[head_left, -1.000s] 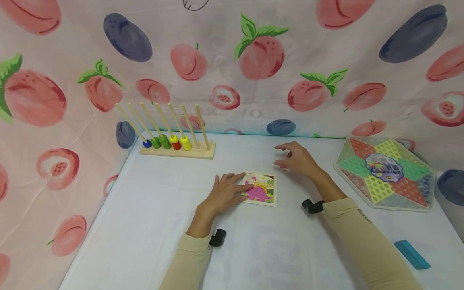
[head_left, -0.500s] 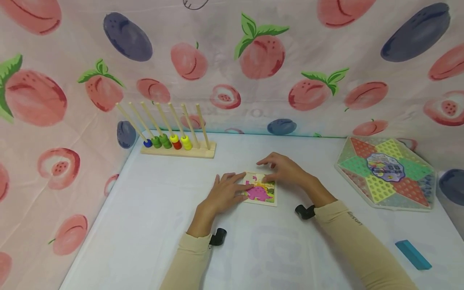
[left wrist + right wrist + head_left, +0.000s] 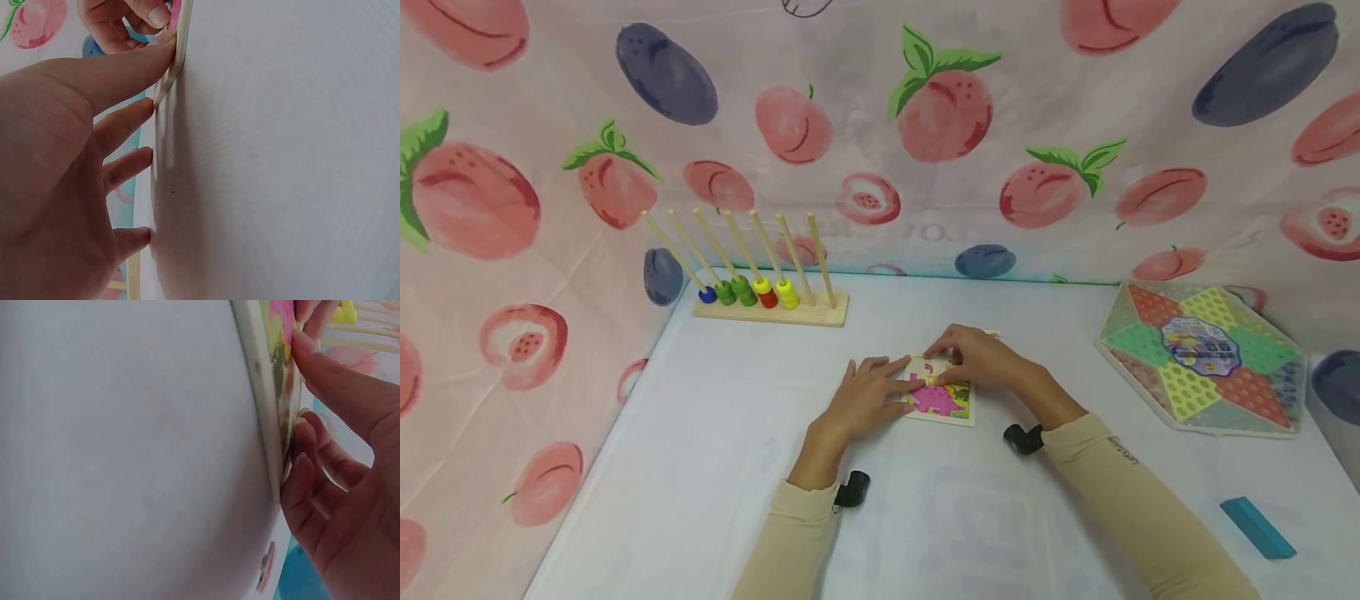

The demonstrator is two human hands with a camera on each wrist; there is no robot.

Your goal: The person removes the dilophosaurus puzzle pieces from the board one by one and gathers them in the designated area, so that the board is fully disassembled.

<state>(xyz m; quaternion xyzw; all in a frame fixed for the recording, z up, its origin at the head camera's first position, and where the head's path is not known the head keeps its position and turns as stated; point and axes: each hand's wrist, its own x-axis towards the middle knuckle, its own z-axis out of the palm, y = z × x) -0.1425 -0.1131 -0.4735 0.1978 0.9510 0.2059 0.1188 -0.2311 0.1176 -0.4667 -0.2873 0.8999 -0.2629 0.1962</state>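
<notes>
A small square wooden jigsaw puzzle (image 3: 937,402) with a pink dinosaur picture lies on the white table in the head view. My left hand (image 3: 867,400) rests at its left side, fingers spread and fairly straight, with thumb and fingertips touching the frame and pieces. My right hand (image 3: 981,358) bends over the puzzle's far right part. Its thumb and index finger pinch a puzzle piece (image 3: 929,367) near the far edge, though the grip is partly hidden. In the right wrist view, the right thumb (image 3: 337,378) lies on the picture and the other fingers curl beside the puzzle edge.
A loose puzzle piece (image 3: 266,567) lies on the table beyond the right hand. A wooden peg stand (image 3: 767,313) with coloured beads is at the back left. A hexagonal star-patterned board (image 3: 1201,358) lies at the right. Nearer sits a blue block (image 3: 1258,528).
My right hand has come down and left from beside the puzzle onto its far part, its thumb and index finger drawing together. The left hand has stayed in place.
</notes>
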